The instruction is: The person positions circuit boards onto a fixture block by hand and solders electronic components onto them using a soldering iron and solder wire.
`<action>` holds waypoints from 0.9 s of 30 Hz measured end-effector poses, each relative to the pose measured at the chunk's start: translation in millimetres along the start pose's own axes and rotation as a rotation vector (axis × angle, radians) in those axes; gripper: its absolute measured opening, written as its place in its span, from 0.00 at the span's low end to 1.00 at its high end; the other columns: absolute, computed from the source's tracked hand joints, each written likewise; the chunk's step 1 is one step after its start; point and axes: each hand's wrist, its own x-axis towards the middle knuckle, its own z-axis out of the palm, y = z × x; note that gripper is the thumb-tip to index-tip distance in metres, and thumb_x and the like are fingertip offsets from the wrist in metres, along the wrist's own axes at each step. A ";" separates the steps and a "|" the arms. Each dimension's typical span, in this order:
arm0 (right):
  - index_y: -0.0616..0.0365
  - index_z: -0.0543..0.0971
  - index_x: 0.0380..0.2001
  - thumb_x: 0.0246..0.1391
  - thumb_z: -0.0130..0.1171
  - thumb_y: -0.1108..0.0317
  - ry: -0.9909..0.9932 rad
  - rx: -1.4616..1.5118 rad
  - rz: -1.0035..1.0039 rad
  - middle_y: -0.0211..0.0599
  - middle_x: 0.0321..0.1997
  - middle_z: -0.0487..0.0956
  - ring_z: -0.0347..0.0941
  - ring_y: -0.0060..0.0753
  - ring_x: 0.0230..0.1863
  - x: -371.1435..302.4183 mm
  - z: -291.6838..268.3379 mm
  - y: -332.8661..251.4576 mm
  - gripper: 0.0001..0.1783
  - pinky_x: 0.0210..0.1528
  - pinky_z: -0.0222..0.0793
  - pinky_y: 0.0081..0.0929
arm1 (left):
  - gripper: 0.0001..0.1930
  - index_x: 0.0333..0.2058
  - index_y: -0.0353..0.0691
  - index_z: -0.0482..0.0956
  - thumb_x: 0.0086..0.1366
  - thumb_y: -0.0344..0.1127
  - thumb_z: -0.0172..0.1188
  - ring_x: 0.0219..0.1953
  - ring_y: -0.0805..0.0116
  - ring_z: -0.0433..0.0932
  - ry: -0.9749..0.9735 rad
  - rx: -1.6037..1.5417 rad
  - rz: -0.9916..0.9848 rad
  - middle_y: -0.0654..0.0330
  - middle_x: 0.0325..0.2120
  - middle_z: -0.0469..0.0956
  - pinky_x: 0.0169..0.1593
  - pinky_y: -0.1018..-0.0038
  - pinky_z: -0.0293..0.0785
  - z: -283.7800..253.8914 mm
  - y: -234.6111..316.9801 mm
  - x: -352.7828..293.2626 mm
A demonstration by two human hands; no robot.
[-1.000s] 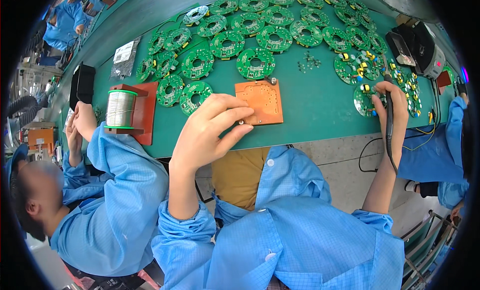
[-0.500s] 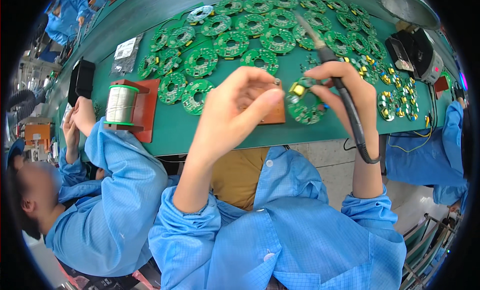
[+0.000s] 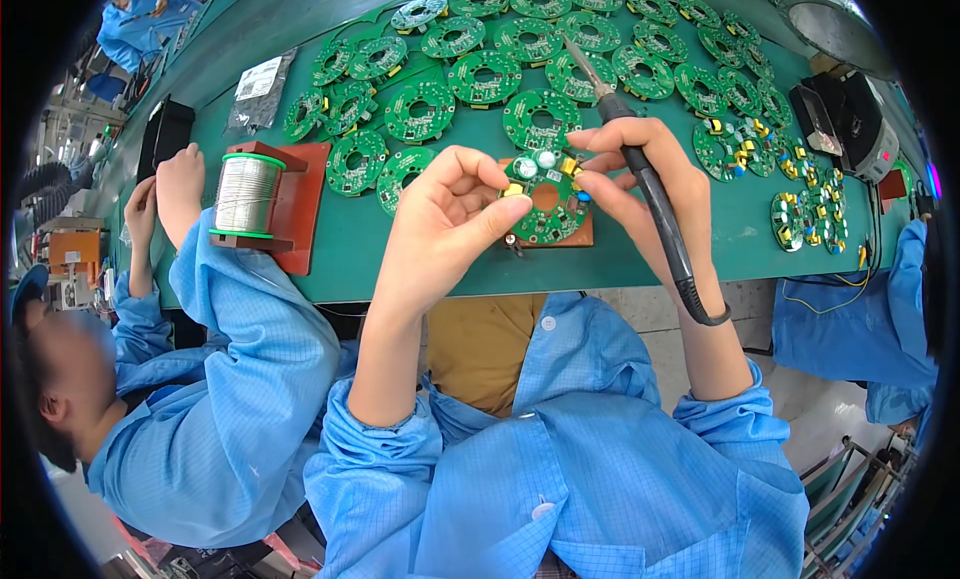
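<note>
Green bench [image 3: 420, 249] crowded with boards; dead centre, the round green circuit board [image 3: 546, 199] is pinched between both hands: left hand [image 3: 445, 224] at nine o'clock, right hand [image 3: 645, 184] at three, also gripping a black soldering iron [image 3: 650, 194].

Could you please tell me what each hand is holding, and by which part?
Both hands pinch the round green circuit board by its rim; the right also holds the soldering iron mid-handle.

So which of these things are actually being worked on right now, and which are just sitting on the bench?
In hand:
- round green circuit board, pinched by the left hand and the right hand
- soldering iron, in the right hand
- orange pad beneath the board

Lying about:
- other green boards
- solder spool on its red stand
- black box
- grey bag
</note>
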 end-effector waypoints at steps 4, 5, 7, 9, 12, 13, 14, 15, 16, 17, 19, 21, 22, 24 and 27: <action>0.57 0.72 0.41 0.44 0.64 0.80 0.027 0.006 -0.011 0.37 0.44 0.79 0.76 0.21 0.36 -7.1 3.3 4.4 0.19 0.35 0.72 0.16 | 0.11 0.35 0.36 0.68 0.58 0.21 0.61 0.38 0.76 0.75 0.045 -0.074 0.066 0.61 0.36 0.74 0.42 0.80 0.73 3.6 -6.1 -1.6; 0.58 0.72 0.41 0.43 0.64 0.80 0.010 0.038 -0.006 0.38 0.44 0.79 0.76 0.20 0.36 -8.1 3.5 5.2 0.20 0.35 0.72 0.15 | 0.11 0.35 0.36 0.68 0.57 0.20 0.61 0.38 0.75 0.75 0.067 -0.065 0.073 0.60 0.37 0.74 0.43 0.80 0.74 4.7 -6.8 -2.2; 0.58 0.72 0.41 0.43 0.65 0.80 -0.006 0.071 0.001 0.39 0.44 0.79 0.75 0.19 0.36 -9.6 2.7 6.4 0.20 0.34 0.72 0.15 | 0.12 0.37 0.36 0.69 0.57 0.22 0.62 0.39 0.74 0.76 0.074 -0.006 0.090 0.60 0.36 0.74 0.43 0.79 0.73 7.9 -8.3 -6.2; 0.59 0.72 0.40 0.43 0.64 0.81 0.002 0.032 0.020 0.40 0.44 0.79 0.74 0.17 0.36 -10.6 1.6 7.2 0.19 0.35 0.71 0.14 | 0.13 0.39 0.35 0.70 0.56 0.23 0.63 0.39 0.74 0.76 0.098 0.053 0.091 0.60 0.36 0.74 0.43 0.78 0.72 8.5 -8.8 -10.8; 0.59 0.72 0.40 0.43 0.63 0.82 -0.028 0.054 -0.005 0.40 0.44 0.79 0.74 0.16 0.35 -11.7 0.8 8.2 0.18 0.35 0.71 0.14 | 0.26 0.51 0.42 0.73 0.52 0.33 0.66 0.36 0.73 0.73 0.111 0.665 0.133 0.62 0.37 0.76 0.37 0.77 0.66 3.8 -8.6 -14.9; 0.59 0.72 0.40 0.43 0.63 0.82 -0.030 0.047 -0.014 0.40 0.44 0.79 0.74 0.16 0.35 -11.9 1.3 8.5 0.18 0.35 0.71 0.14 | 0.26 0.51 0.42 0.73 0.52 0.33 0.66 0.36 0.73 0.73 0.106 0.656 0.165 0.62 0.37 0.76 0.37 0.77 0.66 2.1 -8.5 -16.5; 0.60 0.72 0.39 0.44 0.63 0.82 -0.029 0.043 0.008 0.40 0.44 0.79 0.74 0.15 0.35 -12.1 2.2 8.8 0.18 0.36 0.71 0.14 | 0.26 0.52 0.43 0.73 0.52 0.33 0.66 0.36 0.72 0.72 0.101 0.696 0.177 0.62 0.37 0.76 0.37 0.77 0.66 0.8 -8.5 -17.9; 0.60 0.72 0.39 0.44 0.63 0.83 -0.029 0.040 0.029 0.39 0.44 0.79 0.73 0.15 0.34 -12.3 3.1 9.0 0.18 0.36 0.72 0.15 | 0.27 0.53 0.43 0.73 0.52 0.32 0.66 0.36 0.72 0.71 0.097 0.736 0.189 0.62 0.37 0.76 0.37 0.77 0.67 -0.3 -8.7 -18.8; 0.60 0.72 0.39 0.44 0.63 0.83 -0.030 0.040 0.028 0.39 0.44 0.79 0.73 0.15 0.34 -11.9 3.8 9.4 0.18 0.36 0.72 0.15 | 0.27 0.53 0.43 0.73 0.52 0.32 0.66 0.36 0.72 0.71 0.099 0.736 0.189 0.62 0.37 0.76 0.37 0.77 0.67 -0.9 -8.9 -19.1; 0.60 0.72 0.39 0.44 0.63 0.83 -0.030 0.035 0.020 0.39 0.44 0.79 0.73 0.15 0.34 -11.2 4.4 10.0 0.18 0.36 0.72 0.15 | 0.27 0.53 0.43 0.73 0.52 0.32 0.65 0.36 0.71 0.71 0.091 0.759 0.202 0.61 0.37 0.75 0.37 0.77 0.67 -1.4 -8.9 -19.2; 0.60 0.72 0.40 0.44 0.63 0.82 -0.032 0.031 0.013 0.39 0.44 0.79 0.74 0.15 0.34 -10.5 4.1 11.0 0.18 0.36 0.72 0.15 | 0.27 0.53 0.44 0.73 0.52 0.32 0.65 0.37 0.70 0.70 0.084 0.782 0.214 0.60 0.37 0.75 0.37 0.76 0.67 -1.9 -8.3 -19.1; 0.60 0.72 0.40 0.43 0.63 0.82 -0.056 0.011 0.003 0.37 0.44 0.80 0.74 0.16 0.35 -10.8 2.1 11.8 0.18 0.36 0.72 0.15 | 0.26 0.52 0.43 0.74 0.52 0.31 0.65 0.36 0.68 0.70 0.085 0.828 0.237 0.59 0.38 0.74 0.36 0.75 0.68 -1.6 -7.5 -19.2; 0.60 0.72 0.40 0.43 0.63 0.82 -0.056 0.011 0.003 0.37 0.44 0.80 0.74 0.16 0.35 -10.8 2.2 12.5 0.18 0.36 0.72 0.15 | 0.26 0.52 0.43 0.74 0.52 0.31 0.65 0.36 0.68 0.70 0.085 0.828 0.237 0.59 0.38 0.74 0.36 0.75 0.68 -1.3 -7.2 -19.4; 0.60 0.73 0.39 0.42 0.64 0.81 -0.052 -0.033 -0.054 0.36 0.44 0.80 0.75 0.20 0.36 -10.8 2.7 14.2 0.19 0.37 0.72 0.17 | 0.24 0.51 0.42 0.75 0.52 0.31 0.64 0.37 0.68 0.71 0.090 0.798 0.213 0.58 0.38 0.73 0.36 0.75 0.69 -0.7 -6.9 -19.8; 0.59 0.73 0.39 0.41 0.65 0.81 -0.049 -0.138 -0.161 0.36 0.44 0.80 0.77 0.25 0.39 -10.8 3.5 16.6 0.19 0.38 0.72 0.19 | 0.23 0.51 0.41 0.75 0.53 0.31 0.63 0.37 0.67 0.71 0.105 0.847 0.225 0.57 0.40 0.72 0.36 0.75 0.69 0.8 -7.8 -20.3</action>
